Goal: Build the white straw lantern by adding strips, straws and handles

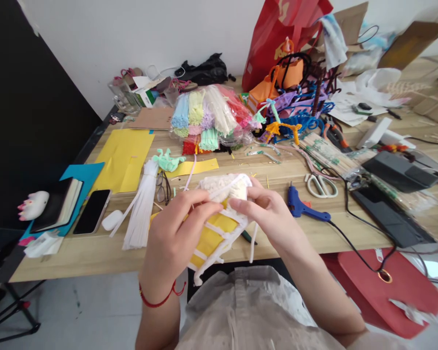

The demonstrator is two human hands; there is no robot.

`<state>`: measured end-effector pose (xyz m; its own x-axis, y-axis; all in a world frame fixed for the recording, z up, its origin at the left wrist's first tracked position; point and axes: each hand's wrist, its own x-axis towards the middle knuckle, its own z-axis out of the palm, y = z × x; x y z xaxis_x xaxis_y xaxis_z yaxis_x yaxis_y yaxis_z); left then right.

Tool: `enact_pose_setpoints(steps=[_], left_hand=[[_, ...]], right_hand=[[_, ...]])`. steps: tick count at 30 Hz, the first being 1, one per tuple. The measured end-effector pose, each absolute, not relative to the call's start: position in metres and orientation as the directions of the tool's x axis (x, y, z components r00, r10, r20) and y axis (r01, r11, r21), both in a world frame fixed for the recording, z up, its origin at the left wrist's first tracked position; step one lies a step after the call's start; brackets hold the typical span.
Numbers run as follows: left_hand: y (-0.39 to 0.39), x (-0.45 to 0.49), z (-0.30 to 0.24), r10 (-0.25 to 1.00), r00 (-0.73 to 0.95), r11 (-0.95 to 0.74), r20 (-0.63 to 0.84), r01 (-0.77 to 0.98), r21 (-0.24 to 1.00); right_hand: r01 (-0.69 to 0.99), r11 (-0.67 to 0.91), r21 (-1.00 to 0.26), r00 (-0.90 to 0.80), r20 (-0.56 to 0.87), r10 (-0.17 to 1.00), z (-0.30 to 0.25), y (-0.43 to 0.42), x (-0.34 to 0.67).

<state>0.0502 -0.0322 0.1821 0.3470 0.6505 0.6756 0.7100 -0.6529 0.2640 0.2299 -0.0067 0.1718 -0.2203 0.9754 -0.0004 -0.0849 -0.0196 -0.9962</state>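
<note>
Between my two hands, above the table's front edge, is a craft piece of yellow card and white pipe cleaners [222, 224]. White strips cross its yellow face, and fuzzy white rows cover its upper end. My left hand [173, 233] pinches a white pipe cleaner [219, 192] at the upper left of the piece. Thumb in front and fingers behind, my right hand [273, 214] grips the upper right corner. A loose white end hangs below that corner. Left of my hands lies a bundle of white pipe cleaners [141, 209]; a blue glue gun [302, 206] rests to the right.
White-handled scissors [321, 187] lie beyond the glue gun, whose cable crosses the right side. Packs of coloured pipe cleaners [208, 114] sit at the back, beside a red bag [273, 34]. A phone [92, 212], notebook [56, 204] and yellow sheet [122, 158] occupy the left.
</note>
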Motion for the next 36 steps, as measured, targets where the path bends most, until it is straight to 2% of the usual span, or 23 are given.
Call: enact_pose_setpoints(steps=[5,13,17,21,25,29,36], left_hand=[[-0.034,0.05,0.181,0.639,0.332,-0.647,0.694,0.72,0.251],[-0.032,0.046,0.183,0.658,0.334,-0.633,0.676,0.732,0.255],[-0.034,0.045,0.18,0.62,0.299,-0.627,0.725,0.744,0.229],[-0.036,0.043,0.174,0.541,0.32,-0.648,0.778,0.748,0.143],[-0.035,0.044,0.173,0.448,0.389,-0.642,0.805,0.766,-0.013],[-0.034,0.046,0.173,0.395,0.46,-0.611,0.795,0.778,-0.147],[-0.032,0.047,0.17,0.369,0.5,-0.583,0.784,0.781,-0.224]], right_hand=[[-0.076,-0.028,-0.997,-0.209,-0.011,0.978,0.172,-0.008,0.23],[-0.071,0.035,-0.997,-0.182,0.048,0.982,0.171,-0.007,0.231],[-0.064,0.048,-0.997,-0.172,0.059,0.983,0.17,-0.007,0.231],[-0.026,0.056,-0.998,-0.121,0.059,0.991,0.167,-0.007,0.229],[0.053,0.096,-0.994,-0.085,0.091,0.992,0.166,-0.008,0.228],[0.057,0.095,-0.994,-0.085,0.09,0.992,0.167,-0.008,0.228],[0.045,0.109,-0.993,-0.089,0.105,0.99,0.165,-0.008,0.228]])
